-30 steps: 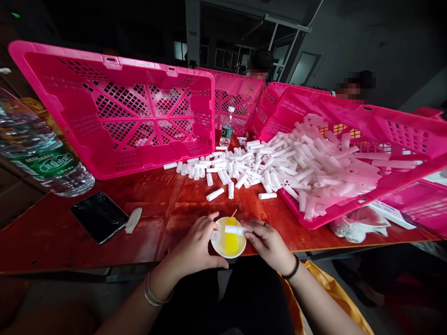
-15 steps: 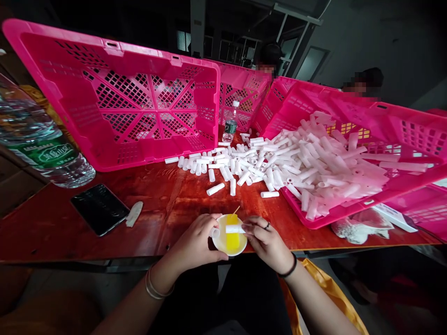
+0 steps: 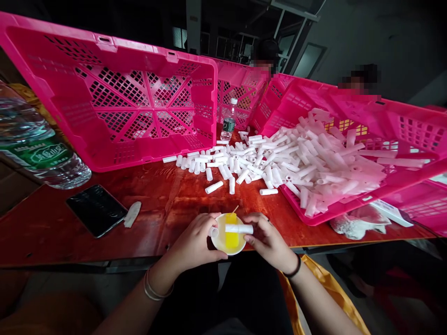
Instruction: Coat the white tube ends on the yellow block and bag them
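Observation:
At the table's front edge is a small white bowl (image 3: pixel 217 249) with a bright yellow block or sponge (image 3: pixel 232 239) in it and a thin stick (image 3: pixel 236 209) poking up behind. My left hand (image 3: pixel 195 239) is closed around the bowl's left side, thumb at the near rim. A short white tube (image 3: pixel 213 232) shows its open end at those fingers. Over the yellow piece lies a longer white tube (image 3: pixel 239 229), level. The fingers of my right hand (image 3: pixel 270 242) pinch its right end; their exact contact is partly hidden.
Many white tubes (image 3: pixel 268 160) spill from a tipped pink crate (image 3: pixel 324 219) on the right. Another pink crate (image 3: pixel 139 160) stands on its side at left. Around lie a phone (image 3: pixel 97 210), a large water bottle (image 3: pixel 45 156), a small bottle (image 3: pixel 228 123) and a white cloth (image 3: pixel 358 225). Two people sit beyond.
My right fingers have shifted along the longer tube, so more of its right end shows. My left hand and the bowl stay together. The whole view has shifted slightly.

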The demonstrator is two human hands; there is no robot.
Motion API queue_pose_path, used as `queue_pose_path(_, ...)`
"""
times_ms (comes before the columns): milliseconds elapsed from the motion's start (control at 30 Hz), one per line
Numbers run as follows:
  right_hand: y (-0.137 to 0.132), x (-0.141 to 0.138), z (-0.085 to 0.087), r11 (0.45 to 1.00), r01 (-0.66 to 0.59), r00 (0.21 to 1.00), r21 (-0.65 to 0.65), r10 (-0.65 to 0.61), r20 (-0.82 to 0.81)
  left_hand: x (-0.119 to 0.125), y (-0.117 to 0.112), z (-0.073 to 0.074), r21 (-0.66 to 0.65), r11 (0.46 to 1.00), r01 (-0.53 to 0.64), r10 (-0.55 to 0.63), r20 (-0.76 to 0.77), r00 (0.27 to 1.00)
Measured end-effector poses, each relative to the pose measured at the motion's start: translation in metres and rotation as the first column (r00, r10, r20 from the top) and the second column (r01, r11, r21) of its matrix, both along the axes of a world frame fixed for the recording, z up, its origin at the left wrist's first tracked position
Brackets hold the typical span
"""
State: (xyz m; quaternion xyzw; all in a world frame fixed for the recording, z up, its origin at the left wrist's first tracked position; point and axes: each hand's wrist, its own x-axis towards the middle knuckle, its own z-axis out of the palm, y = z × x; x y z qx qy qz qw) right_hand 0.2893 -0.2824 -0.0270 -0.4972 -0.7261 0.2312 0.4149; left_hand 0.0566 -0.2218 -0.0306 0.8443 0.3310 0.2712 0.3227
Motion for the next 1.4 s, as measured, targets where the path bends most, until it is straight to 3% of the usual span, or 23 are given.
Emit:
queue_pose_path(100,-0.002,0.000,0.000,0.998,0.022,1.000,-0.054,-0.021,0.017,0.000,0.000,-0.001,0.002,1.000,-0.010,0.010,0.010,1.000)
queue_pose_path(267,-0.003,-0.001,-0.006,0.980,0.016,0.992,0.199,-0.041,0.122,0.000,0.000,-0.003,0.007,1.000,-0.015,0.015,0.021,1.000)
queue_pose_path(433,-0.002,0.001,-0.008,0.998,0.045,0.997,0.053,-0.048,0.064,0.000,0.000,-0.003,0.009,1.000,-0.006,0.006,-0.013,1.000)
queue_pose_path(533,-0.006,0.006,-0.003,0.994,0.021,0.992,0.110,-0.034,0.121,-0.004,0.000,0.001,0.036,0.999,0.014,-0.013,-0.049,0.999)
queue_pose_path(633,-0.012,0.006,0.005,0.991,0.061,0.998,0.120,-0.064,0.025,-0.009,-0.002,0.012,0.075,0.996,-0.038,0.045,-0.091,0.995)
queue_pose_path(700,-0.018,0.001,0.013,0.992,0.113,0.986,0.046,-0.106,-0.129,-0.010,-0.006,0.022,0.082,0.995,-0.063,0.074,-0.128,0.989)
queue_pose_path(800,-0.023,-0.011,0.029,0.992,0.100,0.952,-0.078,-0.119,-0.284,-0.008,-0.013,0.036,0.170,0.985,-0.002,0.037,-0.205,0.978)
queue_pose_path(900,-0.025,-0.019,0.047,0.986,0.033,0.956,-0.165,-0.079,-0.283,-0.005,-0.019,0.045,0.350,0.936,0.034,0.070,-0.281,0.957)
queue_pose_path(967,-0.026,-0.019,0.057,0.985,0.020,0.983,-0.171,-0.051,-0.177,-0.003,-0.024,0.051,0.374,0.927,0.021,0.102,-0.307,0.946)
queue_pose_path(1033,-0.028,-0.017,0.064,0.997,0.011,1.000,-0.079,-0.011,-0.003,0.000,-0.030,0.059,0.241,0.970,0.017,0.054,-0.288,0.956)
queue_pose_path(1100,-0.032,-0.018,0.068,0.994,-0.038,0.987,0.102,0.021,0.161,0.007,-0.040,0.066,-0.124,0.988,0.095,-0.117,-0.185,0.976)
queue_pose_path(1133,-0.035,-0.020,0.070,0.979,-0.070,0.976,0.191,0.027,0.216,0.012,-0.047,0.068,-0.373,0.912,0.168,-0.214,-0.085,0.973)
queue_pose_path(1200,-0.043,-0.027,0.073,0.951,-0.105,0.964,0.292,0.026,0.264,0.023,-0.062,0.067,-0.759,0.575,0.305,-0.307,0.146,0.941)
queue_pose_path(1233,-0.047,-0.030,0.075,0.951,-0.097,0.964,0.294,0.016,0.266,0.029,-0.070,0.065,-0.833,0.437,0.340,-0.299,0.223,0.928)
queue_pose_path(1267,-0.053,-0.032,0.076,0.959,-0.071,0.964,0.274,-0.004,0.265,0.034,-0.078,0.062,-0.844,0.395,0.361,-0.292,0.258,0.921)
queue_pose_path(1300,-0.060,-0.032,0.076,0.969,-0.040,0.962,0.242,-0.028,0.272,0.037,-0.084,0.060,-0.811,0.452,0.371,-0.301,0.253,0.920)
queue_pose_path(1400,-0.090,-0.007,0.074,0.984,0.138,0.931,0.113,-0.168,0.323,0.031,-0.087,0.055,-0.481,0.802,0.354,-0.357,0.089,0.930)
